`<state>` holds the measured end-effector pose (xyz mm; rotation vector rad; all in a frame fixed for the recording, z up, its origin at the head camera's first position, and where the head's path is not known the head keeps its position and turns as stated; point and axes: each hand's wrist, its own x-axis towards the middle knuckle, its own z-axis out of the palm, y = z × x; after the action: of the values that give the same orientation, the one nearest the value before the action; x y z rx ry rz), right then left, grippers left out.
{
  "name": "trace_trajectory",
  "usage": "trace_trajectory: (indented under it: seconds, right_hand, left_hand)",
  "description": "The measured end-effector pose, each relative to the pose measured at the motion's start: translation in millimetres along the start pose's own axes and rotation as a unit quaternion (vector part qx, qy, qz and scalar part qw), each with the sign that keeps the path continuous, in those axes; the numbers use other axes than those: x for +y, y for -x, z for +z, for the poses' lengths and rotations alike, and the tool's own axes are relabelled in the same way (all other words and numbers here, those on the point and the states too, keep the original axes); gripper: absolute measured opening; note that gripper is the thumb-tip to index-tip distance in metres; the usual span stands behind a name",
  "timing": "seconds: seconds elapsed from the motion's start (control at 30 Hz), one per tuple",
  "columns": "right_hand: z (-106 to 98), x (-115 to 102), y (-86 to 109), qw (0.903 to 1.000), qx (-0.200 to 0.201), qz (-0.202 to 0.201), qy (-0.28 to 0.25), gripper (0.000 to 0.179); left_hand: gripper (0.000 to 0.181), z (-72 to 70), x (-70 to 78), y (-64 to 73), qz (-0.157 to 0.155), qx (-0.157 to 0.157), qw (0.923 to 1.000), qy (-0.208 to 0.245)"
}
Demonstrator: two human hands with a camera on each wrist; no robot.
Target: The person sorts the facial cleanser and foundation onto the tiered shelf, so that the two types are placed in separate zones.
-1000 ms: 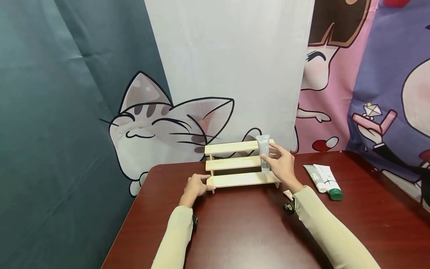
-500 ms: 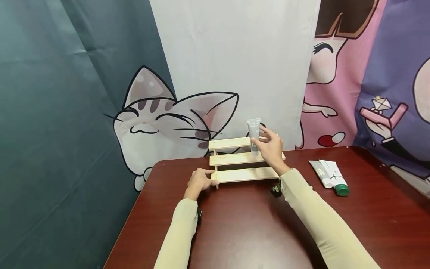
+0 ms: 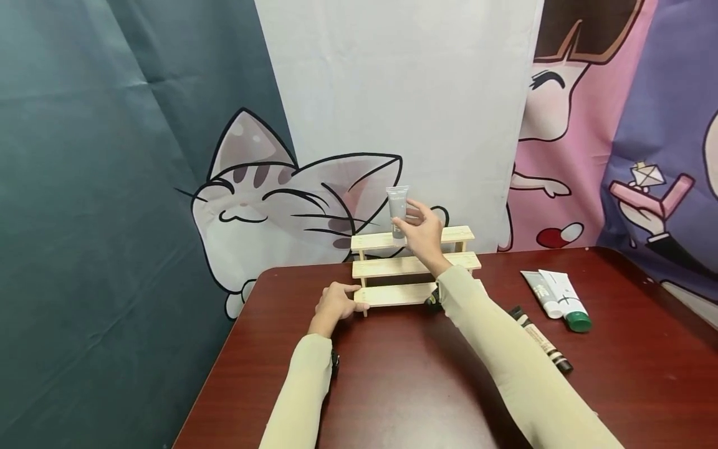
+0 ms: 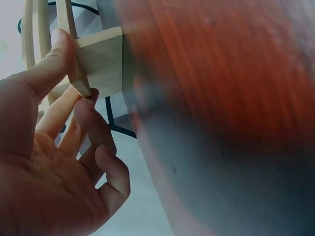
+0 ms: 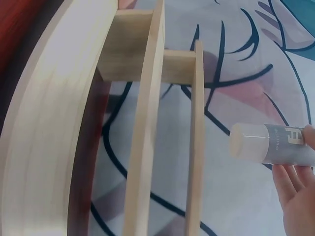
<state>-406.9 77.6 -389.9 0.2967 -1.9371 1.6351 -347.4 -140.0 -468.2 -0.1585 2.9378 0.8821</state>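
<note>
Two pale sleeves [image 3: 303, 386] rise from the bottom edge over the red-brown table [image 3: 392, 380]. Right of centre, a marker [image 3: 541, 342] lies by the right sleeve, its length slanting from upper left to lower right. At centre, the left hand [image 3: 336, 302] pinches the left end of the rack's [image 3: 381, 268] lowest shelf between thumb and finger, other fingers loosely bent. At right, a grey tube [image 3: 541, 293] and a white tube [image 3: 563, 299] lie together, caps toward lower right. Farther up, the right hand [image 3: 422, 231] holds a small tube [image 3: 397, 209] between thumb and fingers above the top shelf; its long axis is nearly vertical, cap down, flat end up. In the right wrist view, the cap points left, apart from the shelf. Behind hangs a cartoon backdrop [image 3: 449, 93].
</note>
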Motion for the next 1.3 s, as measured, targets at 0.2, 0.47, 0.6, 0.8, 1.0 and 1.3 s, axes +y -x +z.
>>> trace_trajectory:
  seconds: [0.2,0.47,0.6,0.8,1.0,1.3]
  right_hand:
    - [26,7,-3.1,0.9999,0.006,-0.005,-0.013,0.055]
    - [42,11,-2.7,0.9998,0.007,-0.003,-0.017,0.054]
    - [49,14,-4.7,0.9999,-0.009,-0.009,-0.009,0.053]
    - [51,20,-10.7,0.9999,-0.005,-0.011,0.002,0.053]
    - [51,23,-10.1,0.9999,-0.012,0.000,-0.006,0.052]
    - [51,27,-11.1,0.9988,-0.040,0.002,-0.027,0.049]
  left_hand:
    - [0.057,0.2,-0.7,-0.4,0.001,0.010,0.9999,0.002]
    - [0.057,2.9,-1.3,0.3,-0.007,0.004,1.0000,0.001]
    - [0.057,0.7,-3.1,1.6,-0.013,0.011,0.9999,-0.002]
    - [0.055,0.9,-0.8,-0.3,-0.005,0.015,0.9999,0.004]
    - [0.055,0.8,0.1,0.4,-0.011,0.011,0.9999,0.005]
    - [0.056,1.1,-1.4,0.0,-0.006,0.015,0.9998,0.016]
